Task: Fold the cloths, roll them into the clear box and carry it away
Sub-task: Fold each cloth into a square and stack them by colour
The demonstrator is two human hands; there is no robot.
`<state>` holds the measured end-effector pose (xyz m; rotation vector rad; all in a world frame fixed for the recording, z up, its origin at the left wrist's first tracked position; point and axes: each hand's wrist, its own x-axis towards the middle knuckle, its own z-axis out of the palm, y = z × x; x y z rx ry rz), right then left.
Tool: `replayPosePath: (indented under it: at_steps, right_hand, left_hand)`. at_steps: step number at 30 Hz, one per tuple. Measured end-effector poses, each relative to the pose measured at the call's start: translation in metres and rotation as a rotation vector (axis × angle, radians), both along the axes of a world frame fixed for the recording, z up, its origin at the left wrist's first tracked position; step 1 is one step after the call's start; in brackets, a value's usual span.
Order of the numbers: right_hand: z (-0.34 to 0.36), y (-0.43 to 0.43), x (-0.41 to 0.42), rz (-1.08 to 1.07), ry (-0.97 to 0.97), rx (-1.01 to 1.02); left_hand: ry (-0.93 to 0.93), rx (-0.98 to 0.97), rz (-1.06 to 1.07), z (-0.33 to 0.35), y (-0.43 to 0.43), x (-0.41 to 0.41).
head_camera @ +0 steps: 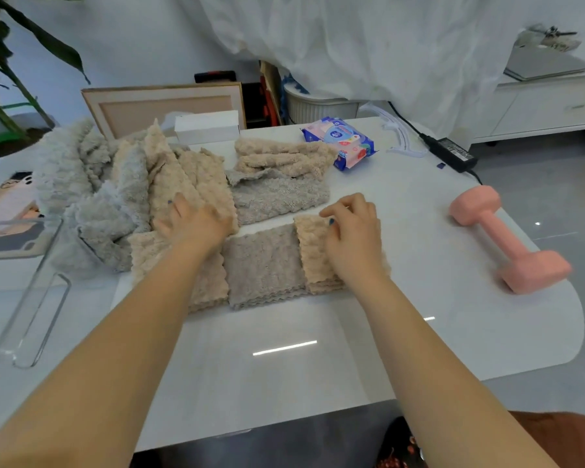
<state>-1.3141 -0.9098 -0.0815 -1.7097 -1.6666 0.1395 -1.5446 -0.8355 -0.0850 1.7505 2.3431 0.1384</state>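
A row of folded fluffy cloths lies in front of me on the white table (284,366): a beige one (210,285) at the left, a grey one (262,265) in the middle, a beige one (313,255) at the right. My right hand (350,238) grips the far edge of the right beige cloth with curled fingers. My left hand (191,221) lies flat on a beige cloth at the edge of a loose heap of grey and beige cloths (108,184). The clear box (24,298) stands at the left, partly out of view.
More folded cloths (281,177) lie behind the row. A pink dumbbell (507,238) rests at the right, near the table's rounded edge. A wipes pack (341,140), a white box (206,128), a power adapter (451,153) and a phone (7,201) are also here.
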Motion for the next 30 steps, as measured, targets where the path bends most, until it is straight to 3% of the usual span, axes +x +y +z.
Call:
replayPosePath:
  at_steps: [2, 5, 12, 15, 20, 26, 30]
  right_hand:
    - [-0.003, -0.001, -0.016, 0.085, 0.001, -0.012]
    - [-0.009, -0.005, -0.028, 0.141, 0.003, -0.086]
    - [0.001, -0.012, -0.042, 0.217, 0.154, -0.226]
    - [0.016, -0.013, -0.048, 0.223, 0.329, -0.247]
    - [0.037, -0.020, -0.047, 0.228, 0.526, -0.211]
    - [0.030, -0.045, -0.064, 0.394, 0.261, -0.275]
    - [0.031, -0.079, -0.079, 0.612, 0.576, -0.424]
  left_hand:
    - [-0.003, -0.014, 0.036, -0.007, 0.005, -0.011]
    - [-0.137, 0.126, 0.077, -0.013, 0.005, -0.024]
    - [-0.712, 0.744, -0.024, 0.029, -0.016, -0.035]
    - [-0.841, 0.856, -0.115, 0.068, -0.032, -0.030]
    - [-1.084, 0.661, -0.258, 0.110, -0.082, -0.015]
    - [-1.355, 0.420, -0.416, 0.111, -0.139, -0.029]
    - [-1.392, 0.381, -0.445, 0.112, -0.165, -0.028]
